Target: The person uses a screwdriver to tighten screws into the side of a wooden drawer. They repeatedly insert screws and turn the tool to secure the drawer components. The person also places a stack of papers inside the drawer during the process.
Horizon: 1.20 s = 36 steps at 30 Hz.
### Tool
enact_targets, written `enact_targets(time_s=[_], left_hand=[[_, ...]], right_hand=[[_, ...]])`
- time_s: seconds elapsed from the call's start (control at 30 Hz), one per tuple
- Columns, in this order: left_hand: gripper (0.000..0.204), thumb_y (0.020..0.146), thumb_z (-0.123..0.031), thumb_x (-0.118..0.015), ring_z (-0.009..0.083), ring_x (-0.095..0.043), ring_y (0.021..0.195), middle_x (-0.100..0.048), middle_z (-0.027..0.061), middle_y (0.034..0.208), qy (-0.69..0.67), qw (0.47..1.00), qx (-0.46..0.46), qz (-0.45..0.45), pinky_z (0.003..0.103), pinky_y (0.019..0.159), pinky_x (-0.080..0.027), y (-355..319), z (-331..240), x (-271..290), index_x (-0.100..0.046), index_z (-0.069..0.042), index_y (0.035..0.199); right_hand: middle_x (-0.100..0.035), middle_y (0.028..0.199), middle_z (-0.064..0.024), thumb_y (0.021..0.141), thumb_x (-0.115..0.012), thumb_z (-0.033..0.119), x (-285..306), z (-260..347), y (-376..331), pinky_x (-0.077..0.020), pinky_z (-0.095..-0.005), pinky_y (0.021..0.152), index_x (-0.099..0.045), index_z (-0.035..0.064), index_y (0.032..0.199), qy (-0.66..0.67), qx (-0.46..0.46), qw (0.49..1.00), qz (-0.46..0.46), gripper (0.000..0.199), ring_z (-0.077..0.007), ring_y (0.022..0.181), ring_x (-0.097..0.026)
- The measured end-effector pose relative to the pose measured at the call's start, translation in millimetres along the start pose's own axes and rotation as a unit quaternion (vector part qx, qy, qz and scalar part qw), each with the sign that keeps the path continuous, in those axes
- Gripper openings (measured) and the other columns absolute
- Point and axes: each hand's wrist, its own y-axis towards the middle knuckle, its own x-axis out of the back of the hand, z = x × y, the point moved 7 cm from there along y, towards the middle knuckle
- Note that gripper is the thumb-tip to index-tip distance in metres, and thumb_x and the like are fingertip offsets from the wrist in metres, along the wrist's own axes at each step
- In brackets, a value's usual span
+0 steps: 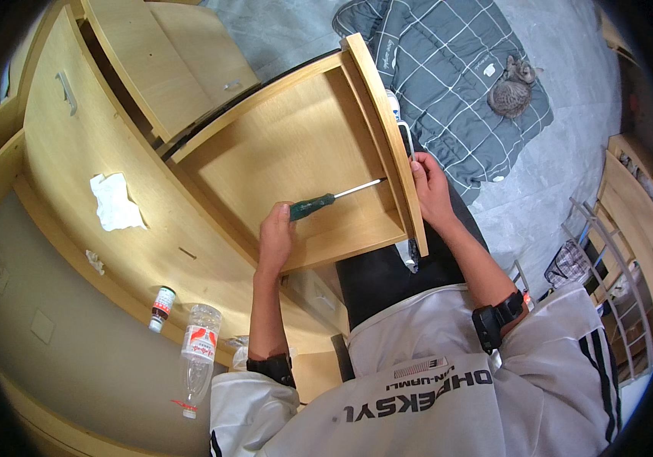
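A green-handled screwdriver [313,206] is being gripped by the closed left hand [275,238], its shaft reaching across a wooden drawer [296,152] to the side panel, which is being pinched by the right hand [429,186]. The drawer is being propped against a wooden worktop [136,251], where a crumpled tissue [115,201], small bottle [161,308] and plastic bottle [198,358] are lying. A cat [512,89] is being cradled by a grey blanket [448,68] on the floor.

Green-handled screwdriver [313,206], pale wood drawer [296,145], grey white-checked blanket [448,68] upper right, tabby cat [511,93], white cloth [115,202] left.
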Motion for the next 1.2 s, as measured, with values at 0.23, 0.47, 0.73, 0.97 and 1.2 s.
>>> enact_targets(time_s=[0.23, 0.47, 0.73, 0.97, 1.2], left_hand=[[0.03, 0.103, -0.026, -0.037, 0.0161, -0.048, 0.068, -0.052, 0.0055, 0.081, -0.053, 0.998, -0.037, -0.022, 0.031, 0.065, -0.042, -5.6, 2.3, 0.3, -0.053, -0.001, 0.111], [0.039, 0.104, -0.034, -0.038, 0.0067, -0.041, 0.059, -0.045, -0.0028, 0.068, 0.006, 0.999, 0.039, 0.014, 0.023, 0.052, -0.037, -3.3, 18.3, 1.6, -0.061, -0.002, 0.105], [0.022, 0.099, -0.019, -0.051, 0.0084, -0.046, 0.07, -0.054, -0.0024, 0.08, -0.065, 0.998, 0.022, -0.011, 0.026, 0.062, -0.041, -6.2, 2.9, -7.9, -0.06, -0.002, 0.108], [0.022, 0.095, -0.02, -0.061, 0.0043, -0.04, 0.056, -0.048, -0.0051, 0.07, -0.152, 0.988, 0.035, -0.014, 0.021, 0.05, -0.037, 0.4, 1.8, -9.3, -0.06, -0.005, 0.112], [0.021, 0.097, -0.023, -0.058, 0.0065, -0.04, 0.055, -0.046, -0.0047, 0.067, -0.362, 0.928, 0.092, -0.01, 0.024, 0.055, -0.039, 4.7, 7.8, -19.0, -0.06, -0.004, 0.104]], right_hand=[[-0.053, 0.073, 0.0025, 0.101, -0.048, 0.015, -0.5, -2.2, -0.1, -0.0413, -0.0213, 0.057, -0.056, 0.0021, 0.103, 0.022, -0.01, 1.0, 0.004, 0.015, -0.0041, 0.063, -0.048], [-0.05, 0.072, 0.0034, 0.101, -0.048, 0.016, -1.0, 1.7, -0.3, -0.04, -0.0203, 0.056, -0.056, 0.0024, 0.102, 0.008, -0.012, 1.0, -0.002, 0.016, -0.0029, 0.062, -0.046], [-0.049, 0.071, 0.004, 0.102, -0.046, 0.016, -2.1, -2.5, -0.7, -0.0371, -0.0195, 0.054, -0.055, 0.0038, 0.1, 0.042, -0.017, 0.999, 0.002, 0.015, -0.0022, 0.06, -0.043], [-0.049, 0.07, 0.0042, 0.102, -0.045, 0.017, -1.7, -6.7, -3.0, -0.0372, -0.0196, 0.054, -0.055, 0.0038, 0.1, 0.057, -0.058, 0.997, 0.002, 0.016, -0.0024, 0.059, -0.043], [-0.052, 0.072, 0.0016, 0.103, -0.042, 0.015, 1.3, -9.2, -1.3, -0.0385, -0.0209, 0.053, -0.053, 0.0032, 0.099, 0.045, -0.059, 0.997, 0.01, 0.016, -0.0037, 0.057, -0.044]])
